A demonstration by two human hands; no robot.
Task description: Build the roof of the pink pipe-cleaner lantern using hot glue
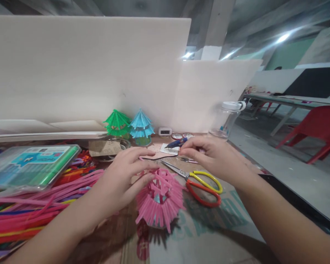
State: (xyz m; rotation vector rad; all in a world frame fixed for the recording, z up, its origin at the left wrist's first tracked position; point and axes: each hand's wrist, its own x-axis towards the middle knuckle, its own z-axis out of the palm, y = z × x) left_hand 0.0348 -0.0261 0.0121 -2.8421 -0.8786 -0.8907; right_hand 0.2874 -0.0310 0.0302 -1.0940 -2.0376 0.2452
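Note:
A pink pipe-cleaner craft [162,205], shaped like a fringed tiered roof, stands on the table in front of me. My left hand [134,172] is at its upper left, thumb and fingers curved against its top. To the right, my right hand [206,154] is raised with thumb and fingertips pinched together; whatever they hold is too small to make out. Just behind those fingertips is a dark blue glue gun [177,143], its nozzle over a white pad [169,149]. Open-bladed scissors [187,175] with red and yellow handles lie between the craft and my right hand.
Green [117,123] and blue fringed crafts [142,126] stand at the back beside a small digital clock [165,131]. A clear bottle [227,119] is at back right. Pipe cleaners [30,216] and a plastic marker case [33,165] fill the left. White boards [85,73] rise behind.

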